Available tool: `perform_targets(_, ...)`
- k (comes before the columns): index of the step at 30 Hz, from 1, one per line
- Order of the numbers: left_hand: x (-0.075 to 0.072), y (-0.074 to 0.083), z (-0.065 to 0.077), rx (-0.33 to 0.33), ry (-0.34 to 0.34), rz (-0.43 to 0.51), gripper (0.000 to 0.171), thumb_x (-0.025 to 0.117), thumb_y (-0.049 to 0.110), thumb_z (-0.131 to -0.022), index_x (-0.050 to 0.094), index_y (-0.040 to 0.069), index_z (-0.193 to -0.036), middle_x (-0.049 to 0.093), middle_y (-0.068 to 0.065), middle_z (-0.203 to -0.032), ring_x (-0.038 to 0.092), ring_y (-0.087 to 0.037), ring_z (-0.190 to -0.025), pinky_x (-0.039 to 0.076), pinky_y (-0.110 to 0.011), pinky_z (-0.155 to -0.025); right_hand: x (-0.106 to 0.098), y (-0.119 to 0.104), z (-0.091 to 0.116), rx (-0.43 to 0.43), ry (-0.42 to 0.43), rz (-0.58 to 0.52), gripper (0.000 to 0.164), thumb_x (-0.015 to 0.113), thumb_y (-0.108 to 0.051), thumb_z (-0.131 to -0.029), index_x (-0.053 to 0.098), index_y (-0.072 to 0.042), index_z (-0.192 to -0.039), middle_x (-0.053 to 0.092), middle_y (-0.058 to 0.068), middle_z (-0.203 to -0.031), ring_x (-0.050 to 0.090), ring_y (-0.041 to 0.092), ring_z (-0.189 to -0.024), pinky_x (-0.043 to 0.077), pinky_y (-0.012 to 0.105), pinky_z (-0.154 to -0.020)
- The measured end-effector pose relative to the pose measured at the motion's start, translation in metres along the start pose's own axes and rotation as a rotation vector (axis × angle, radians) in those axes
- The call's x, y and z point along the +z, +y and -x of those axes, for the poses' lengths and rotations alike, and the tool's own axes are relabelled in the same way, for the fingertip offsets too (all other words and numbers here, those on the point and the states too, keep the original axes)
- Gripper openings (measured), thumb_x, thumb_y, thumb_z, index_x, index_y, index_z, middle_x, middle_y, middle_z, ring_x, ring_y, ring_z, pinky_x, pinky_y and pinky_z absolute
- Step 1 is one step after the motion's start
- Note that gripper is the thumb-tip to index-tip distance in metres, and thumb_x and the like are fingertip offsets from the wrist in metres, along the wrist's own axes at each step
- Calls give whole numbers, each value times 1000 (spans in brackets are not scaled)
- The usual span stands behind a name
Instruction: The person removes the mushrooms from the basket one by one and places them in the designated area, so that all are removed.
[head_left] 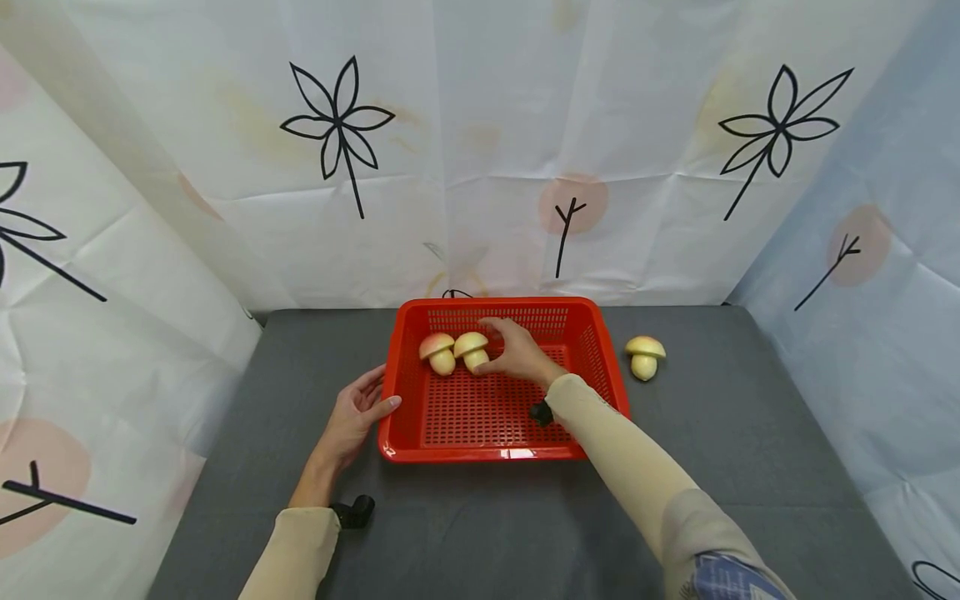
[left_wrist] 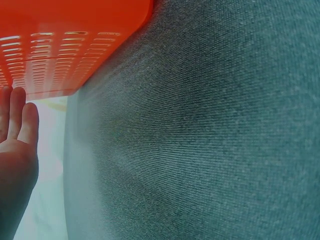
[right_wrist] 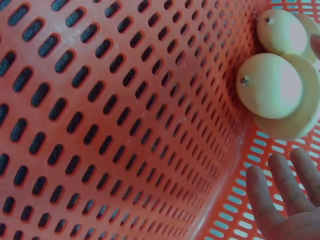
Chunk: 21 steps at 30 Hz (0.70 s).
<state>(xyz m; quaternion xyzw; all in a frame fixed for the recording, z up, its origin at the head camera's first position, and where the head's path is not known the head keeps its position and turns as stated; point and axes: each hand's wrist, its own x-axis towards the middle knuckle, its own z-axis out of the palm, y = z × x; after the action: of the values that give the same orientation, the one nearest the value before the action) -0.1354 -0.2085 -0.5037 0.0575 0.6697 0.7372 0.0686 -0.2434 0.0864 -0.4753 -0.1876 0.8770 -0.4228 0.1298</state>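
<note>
Inside a red plastic basket (head_left: 465,456), two toy mushrooms stand side by side at the back left: one with a reddish cap (head_left: 437,345) and a pale yellow one (head_left: 471,342). My right hand (head_left: 519,354) reaches in beside the pale mushroom, thumb and fingers spread around its right side. In the right wrist view, straight fingers (right_wrist: 282,187) stay apart from that mushroom (right_wrist: 270,87); the thumb tip shows at the frame's edge. My left hand (head_left: 356,417) is at the basket's left side, thumb at the rim, straight fingers (left_wrist: 17,115) along the outer wall.
A third toy mushroom (head_left: 645,357), with a yellow cap, stands on the grey table (head_left: 465,533) to the right of the basket. White printed cloth (head_left: 487,150) hangs behind the table and along both sides.
</note>
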Motion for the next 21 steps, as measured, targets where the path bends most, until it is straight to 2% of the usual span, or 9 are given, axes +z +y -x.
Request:
perform_targets(11,0,-1,-1,9,-1,5,66,64,-4,-95,32,-8,-153,40,-29,-150,56,-11,-121,48,-20,-100,11,0,-4,3,-18,52,90,91,-14,-77,44,-12,-153,48,18,-144,41,39,-136,40,56,-108)
perform_targets(13,0,-1,-1,10,0,2,65,64,-4,-95,33,-8,-153,40,-28,-149,56,-10,-121,49,-20,-100,12,1,-4,6,-13,70,91,91,-13,-76,44,-12,-153,48,18,-141,43,38,-133,41,56,-107)
perform_targets(17,-1,-1,-1,12,0,1,65,64,-4,-95,32,-8,-153,41,-28,-148,56,-10,-120,49,-21,-99,16,0,-5,9,-12,82,91,92,-11,-74,45,-13,-153,49,18,-131,50,32,-117,48,51,-99)
perform_targets(21,-2,-2,-1,7,2,-3,66,64,-3,-95,33,-7,-153,42,-28,-148,57,-10,-120,49,-21,-99,18,-1,-5,20,-15,91,92,92,-10,-73,45,-12,-152,47,18,-128,50,30,-113,49,49,-98)
